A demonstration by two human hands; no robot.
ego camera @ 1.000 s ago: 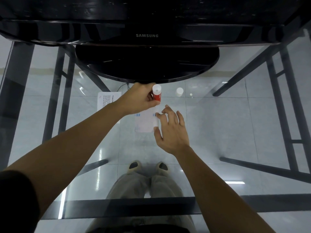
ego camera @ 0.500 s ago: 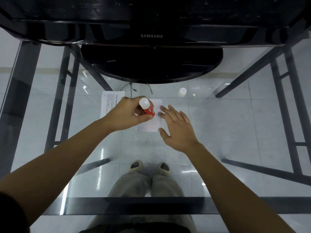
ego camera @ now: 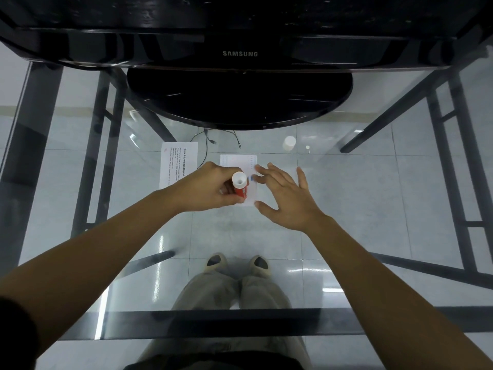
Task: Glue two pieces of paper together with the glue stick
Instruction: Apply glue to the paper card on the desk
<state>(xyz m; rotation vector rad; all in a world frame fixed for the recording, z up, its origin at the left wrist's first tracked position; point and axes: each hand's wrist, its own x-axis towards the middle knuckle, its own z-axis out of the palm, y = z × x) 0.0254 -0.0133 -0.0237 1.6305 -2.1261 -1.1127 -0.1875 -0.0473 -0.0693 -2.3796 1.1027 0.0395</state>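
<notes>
Glue stick (ego camera: 240,186), gripped in the closed left hand (ego camera: 210,186), has swung from upright to tip-down on the small paper (ego camera: 241,166); right hand (ego camera: 285,196), open and empty, pins its edge, so gluing looks underway; second sheet (ego camera: 177,162) lies just left of it

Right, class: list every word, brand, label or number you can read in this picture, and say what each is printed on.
"SAMSUNG": on the monitor bezel.
"Printer Information Report": heading on the left sheet; its smaller lines are too small to read.
Small sheet: faint marks, unreadable.
Glue stick in the left hand: white marks on its red label, too blurred to read.
</notes>
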